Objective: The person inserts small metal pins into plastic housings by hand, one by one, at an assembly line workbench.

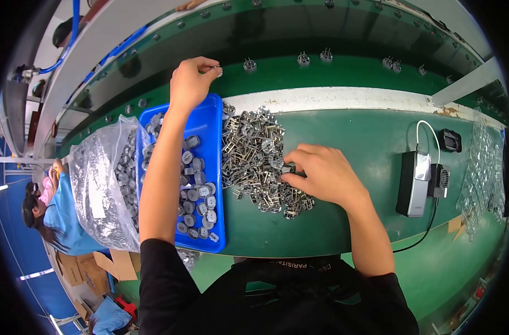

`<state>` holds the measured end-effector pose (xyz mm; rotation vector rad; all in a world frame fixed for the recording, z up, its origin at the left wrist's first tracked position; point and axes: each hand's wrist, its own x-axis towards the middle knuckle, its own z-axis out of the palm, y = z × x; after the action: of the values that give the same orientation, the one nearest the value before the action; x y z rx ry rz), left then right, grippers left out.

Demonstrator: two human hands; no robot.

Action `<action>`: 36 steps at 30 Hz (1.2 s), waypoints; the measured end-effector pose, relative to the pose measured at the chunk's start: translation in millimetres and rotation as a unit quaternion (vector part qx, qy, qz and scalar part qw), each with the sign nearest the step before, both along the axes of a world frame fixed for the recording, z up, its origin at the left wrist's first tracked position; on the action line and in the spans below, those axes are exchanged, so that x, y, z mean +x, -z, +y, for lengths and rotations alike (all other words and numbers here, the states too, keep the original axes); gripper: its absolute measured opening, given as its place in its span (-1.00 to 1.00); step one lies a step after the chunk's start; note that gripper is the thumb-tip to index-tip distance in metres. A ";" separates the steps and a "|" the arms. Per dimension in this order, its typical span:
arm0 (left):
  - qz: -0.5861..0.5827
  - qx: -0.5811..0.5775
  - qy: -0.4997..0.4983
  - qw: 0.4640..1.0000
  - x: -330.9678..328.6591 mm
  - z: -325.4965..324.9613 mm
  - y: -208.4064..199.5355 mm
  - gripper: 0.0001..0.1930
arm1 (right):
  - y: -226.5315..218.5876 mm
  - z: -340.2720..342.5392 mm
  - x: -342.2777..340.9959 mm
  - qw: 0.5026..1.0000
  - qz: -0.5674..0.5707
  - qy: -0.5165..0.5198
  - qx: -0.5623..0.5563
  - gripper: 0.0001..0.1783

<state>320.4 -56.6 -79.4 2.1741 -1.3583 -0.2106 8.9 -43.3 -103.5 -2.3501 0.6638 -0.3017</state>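
My left hand (191, 82) reaches over the far green belt. Its thumb and fingers pinch a small grey plastic part (218, 71), mostly covered by the fingertips. My right hand (324, 172) is at the right side of a heap of metal-pronged plug inserts (253, 151). Between its thumb and forefinger is a small dark plug insert (288, 167), partly hidden. Under my left forearm stands a blue tray (218, 223) with many rounded grey plastic housings (203, 191). Several pronged plug pieces (249, 65) stand apart on the belt.
A clear plastic bag (95, 184) of grey parts leans against the tray's left side. A white rail (343, 100) separates the bench (355, 128) from the belt (276, 78). On the right are a black-and-silver device (414, 184) with cables and bubble wrap (477, 173). A person in blue (70, 212) sits at far left.
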 end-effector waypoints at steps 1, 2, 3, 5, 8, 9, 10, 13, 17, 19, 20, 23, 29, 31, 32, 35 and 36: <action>-0.009 -0.005 -0.001 1.000 13.6 -5.5 4.2 -0.74 | 0.6 -0.4 0.5 1.000 -0.009 -0.001 -0.005 -0.76; -0.035 0.020 -0.016 0.999 29.5 -10.9 11.9 -0.75 | 1.5 -1.8 1.4 0.999 -0.013 -0.022 0.021 -0.77; -0.059 0.048 -0.030 0.997 42.6 -13.1 21.2 -0.75 | 4.3 -3.0 2.7 0.998 -0.015 -0.042 0.050 -0.78; -0.060 0.065 -0.006 0.996 52.8 -14.1 31.3 -0.75 | 6.6 -5.5 0.9 0.997 -0.013 -0.041 0.067 -0.80; -0.016 0.085 0.035 0.996 56.6 -13.0 35.2 -0.72 | 6.6 -5.4 -2.0 0.998 -0.013 -0.028 0.049 -0.82; 0.033 0.049 0.020 0.998 58.2 -9.1 33.9 -0.72 | 5.8 -4.1 -1.6 1.000 -0.017 -0.018 0.010 -0.82; 0.082 0.014 0.005 0.997 55.4 -5.0 29.7 -0.72 | 4.9 -3.6 -1.7 1.000 -0.020 -0.016 0.012 -0.82; 0.015 -0.029 -0.008 0.999 36.5 18.0 8.8 -0.75 | 3.9 -4.3 -4.9 0.998 -0.021 0.013 -0.057 -0.79; -0.099 0.101 0.008 0.990 -13.7 83.0 -33.7 -0.75 | 6.5 -5.1 -5.2 0.996 0.010 0.023 -0.088 -0.82; -0.128 0.136 0.018 0.982 -24.1 112.4 -36.1 -0.73 | 6.7 -5.6 -2.6 0.995 0.014 0.026 -0.093 -0.84; -0.128 0.138 0.017 0.982 -26.2 122.2 -35.2 -0.73 | 5.6 -4.3 -3.7 0.994 0.015 0.028 -0.100 -0.86; -0.169 0.180 0.102 0.964 -22.6 138.3 -26.0 -0.57 | 4.5 -1.3 -4.6 0.993 0.000 0.026 -0.117 -0.88; -0.089 0.211 0.015 0.973 -28.9 129.6 -21.2 -0.57 | 5.4 -4.9 -2.0 0.989 -0.067 0.046 -0.124 -0.91; -0.094 0.165 0.005 0.982 -31.5 128.3 -21.7 -0.62 | 7.0 -6.8 0.1 0.986 -0.082 0.062 -0.130 -0.91; -0.091 0.165 0.009 0.982 -36.5 126.9 -22.3 -0.62 | 8.2 -7.3 2.2 0.982 -0.138 0.077 -0.099 -0.91; 0.031 0.051 0.002 0.998 -68.3 120.6 -28.3 -0.60 | 1.1 -3.0 4.9 0.972 -0.218 0.088 -0.008 -0.90; 0.044 0.026 0.038 0.998 -79.4 118.4 -28.7 -0.60 | -3.4 -1.4 5.3 0.964 -0.245 0.085 0.052 -0.89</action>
<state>241.0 61.8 -50.7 2.1295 -1.4011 -0.3703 14.2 -44.7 -100.1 -2.0071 0.6147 -0.8703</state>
